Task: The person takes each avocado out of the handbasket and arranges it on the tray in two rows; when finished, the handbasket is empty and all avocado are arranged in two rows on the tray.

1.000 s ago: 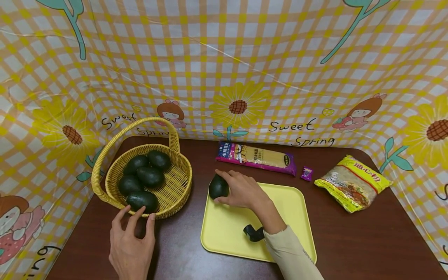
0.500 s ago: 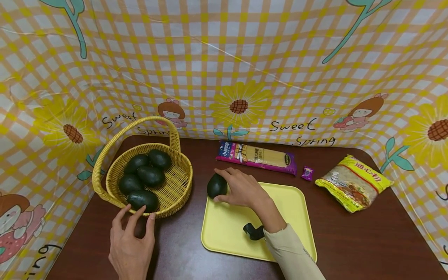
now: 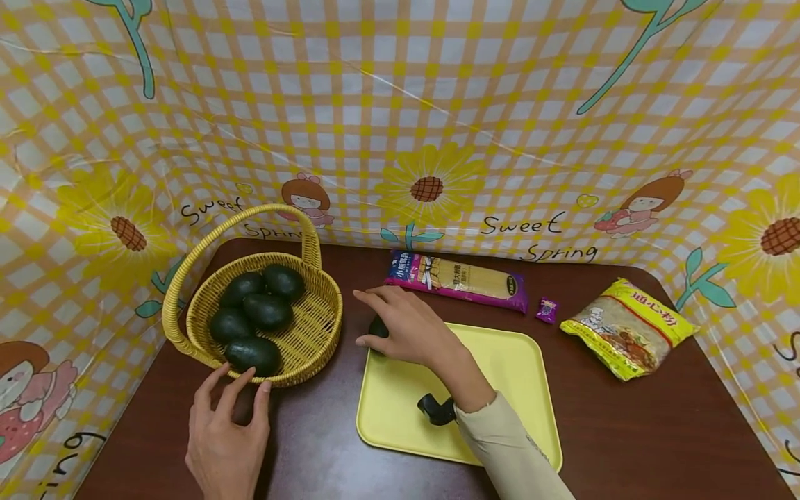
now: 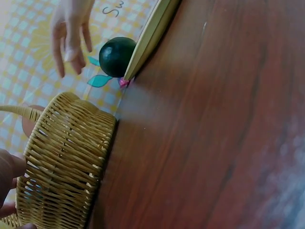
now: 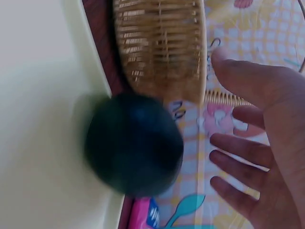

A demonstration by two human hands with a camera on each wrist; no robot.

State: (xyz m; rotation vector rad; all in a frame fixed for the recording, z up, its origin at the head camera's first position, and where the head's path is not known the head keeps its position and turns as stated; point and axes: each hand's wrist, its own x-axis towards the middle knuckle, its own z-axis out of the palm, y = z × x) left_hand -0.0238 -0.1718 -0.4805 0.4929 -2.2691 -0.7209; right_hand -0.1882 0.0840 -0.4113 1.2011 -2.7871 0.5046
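Left hand at near edge of wicker basket, fingers slightly bent and spread, tips at the rim, not wrapped round it as far as shown, probably just steadying; five dark avocados in the basket, bunched left, bare weave to the right. Loose avocado sits at the far left corner of yellow tray, mostly hidden in the head view by right hand, whose fingers and thumb are parted, just beside the fruit, gripping nothing. Step in hand reads as setting one avocado down on the tray, at the release; next move calls for drawing the right hand away without nudging the fruit over the low rim. Surface: dark wood-grain table, glossy patch on the near side; beyond the tray a purple-edged pasta packet lies along the far side, then small purple packet, then yellow bag furthest right, lying askew. Room: only draped cloth on left, far and right sides, yellow-orange check with sunflowers, cartoon girls and lettering, some creases; nothing past it visible
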